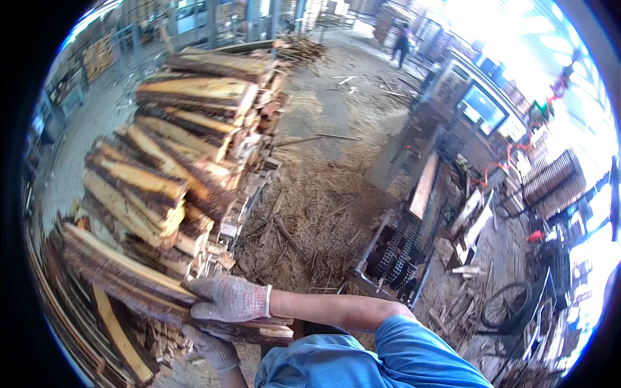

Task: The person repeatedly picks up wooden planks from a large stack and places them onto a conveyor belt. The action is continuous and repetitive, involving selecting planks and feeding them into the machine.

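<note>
One gloved right hand point(226, 299): was wrapped over the bark-edged slab point(129, 273), fingers mostly closed on it.
Left hand point(210, 349): sat low at the slab's lower edge; pretty blurry, so couldn't tell how far it was closed or if it gripped.
Slab spot: ran aslant from the blue shirt point(323, 363) to beside the stack point(174, 184).
Handling: looked stiff, fairly heavy, rough, hardly fragile.
Best hold: both long edges, hands spread apart, I'd reckon.
</note>
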Demonstrator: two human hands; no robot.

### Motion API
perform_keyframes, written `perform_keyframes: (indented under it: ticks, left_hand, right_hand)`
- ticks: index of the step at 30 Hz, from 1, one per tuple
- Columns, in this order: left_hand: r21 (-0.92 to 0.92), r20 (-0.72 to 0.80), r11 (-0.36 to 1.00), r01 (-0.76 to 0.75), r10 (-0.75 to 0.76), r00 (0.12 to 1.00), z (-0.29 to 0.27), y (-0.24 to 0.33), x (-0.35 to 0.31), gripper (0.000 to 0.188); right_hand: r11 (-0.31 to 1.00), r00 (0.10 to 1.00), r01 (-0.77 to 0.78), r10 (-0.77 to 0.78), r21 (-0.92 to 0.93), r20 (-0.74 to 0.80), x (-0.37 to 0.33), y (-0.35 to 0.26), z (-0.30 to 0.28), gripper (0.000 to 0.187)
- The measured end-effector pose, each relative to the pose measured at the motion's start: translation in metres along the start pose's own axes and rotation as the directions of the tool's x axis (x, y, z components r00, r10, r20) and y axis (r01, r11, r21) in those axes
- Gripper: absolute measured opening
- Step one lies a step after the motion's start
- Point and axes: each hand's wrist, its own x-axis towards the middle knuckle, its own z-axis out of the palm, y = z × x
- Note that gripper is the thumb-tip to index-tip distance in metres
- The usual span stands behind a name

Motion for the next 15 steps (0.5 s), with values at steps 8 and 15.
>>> perform_keyframes:
  ticks: [8,15]
  left_hand:
    - [0.293,0.396,0.862,-0.415,0.285,0.873,0.131,0.043,-0.027,0.101]
    - [0.324,0.907,0.869,-0.374,-0.172,0.384,0.29,0.0,-0.081,0.11]
  right_hand:
    - [0.979,0.942,-0.153,0.186,0.136,-0.279,-0.099,-0.09,-0.093,0.108]
    - [0.914,0.306,0.009,0.384,0.407,-0.871,-0.219,-0.046,-0.14,0.069]
